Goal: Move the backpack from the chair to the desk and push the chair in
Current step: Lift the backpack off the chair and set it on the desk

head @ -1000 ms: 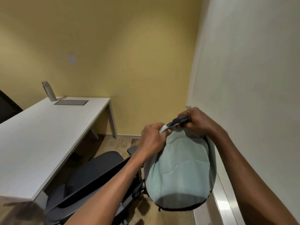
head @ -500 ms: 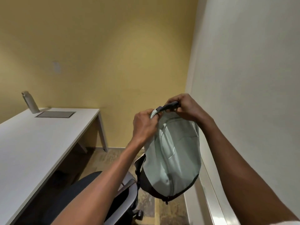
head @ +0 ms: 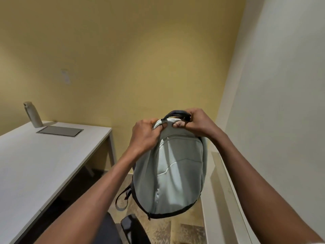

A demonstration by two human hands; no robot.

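A pale green backpack (head: pixel 173 175) with a dark base hangs in the air, held up by its top. My left hand (head: pixel 144 137) grips the light top edge on the left. My right hand (head: pixel 197 123) is closed on the dark carry handle on the right. A loose strap dangles off the bag's lower left. The black chair (head: pixel 130 226) shows only as a dark seat edge and armrest at the bottom, below the bag and partly hidden by my left forearm. The white desk (head: pixel 44 166) stretches along the left, apart from the bag.
On the desk's far end stand a pale bottle (head: pixel 33 115) and a grey flat panel (head: pixel 59 131). A yellow wall is ahead, a white wall close on the right with a low white ledge (head: pixel 226 199). Patterned floor shows between chair and ledge.
Both hands have lifted the backpack higher, well off the chair, and it has turned its front toward me. The chair has slipped toward the bottom of the view.
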